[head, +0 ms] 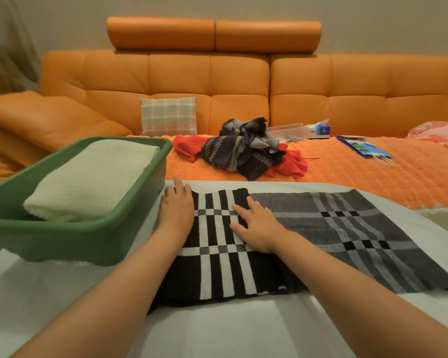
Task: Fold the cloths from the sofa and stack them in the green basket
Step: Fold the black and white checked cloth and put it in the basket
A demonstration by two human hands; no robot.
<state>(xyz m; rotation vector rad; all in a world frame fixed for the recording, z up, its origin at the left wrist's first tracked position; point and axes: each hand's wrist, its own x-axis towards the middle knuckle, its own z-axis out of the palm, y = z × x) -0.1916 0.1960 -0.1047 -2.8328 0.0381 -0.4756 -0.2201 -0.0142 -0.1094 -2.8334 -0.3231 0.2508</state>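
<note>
1. On the folded left part of the black-and-white plaid cloth (217, 259), both hands are pressing flat, fingers (239, 210) straight, slightly apart, gripping nothing.
2. Left hand (176, 210) is lying along the cloth's left edge, its fingertips reaching onto the white tabletop (217, 329); right hand (256, 228) is lying where the grey single layer starts spreading rightward.
3. Green basket (62, 239) is sitting just left of the cloth, holding a folded cream cloth (88, 182).
4. Farther off, dark striped cloths (243, 148) are lying heaped on a red cloth (184, 147) on the orange sofa (238, 81).
</note>
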